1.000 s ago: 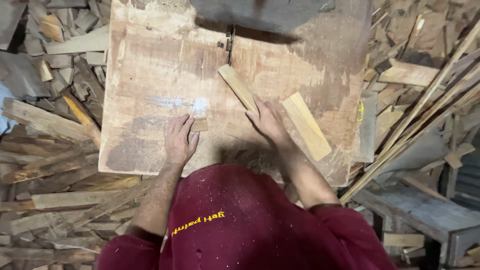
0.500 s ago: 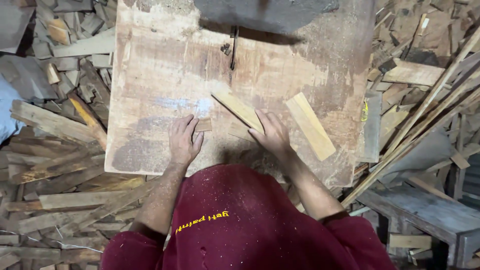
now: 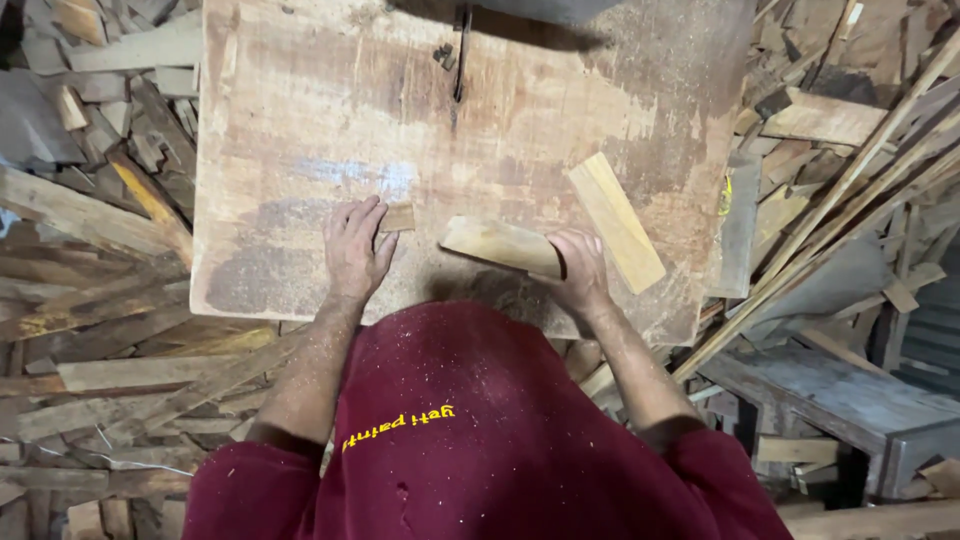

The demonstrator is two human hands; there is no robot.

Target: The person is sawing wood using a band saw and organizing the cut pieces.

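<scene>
Gripping a wood block (image 3: 500, 244) by its right end at frame centre, right hand (image 3: 578, 268) curls closed; left hand (image 3: 355, 250) lies flat, fingers spread, touching a small offcut (image 3: 398, 217) on the table (image 3: 300, 120).

Worn wooden tabletop (image 3: 300, 120) with thin dark saw blade (image 3: 461, 50); loose pale plank (image 3: 616, 220); heaped wood offcuts (image 3: 90, 200); grey bench (image 3: 840, 395).

no pkgs, labels, signs or screens visible.
</scene>
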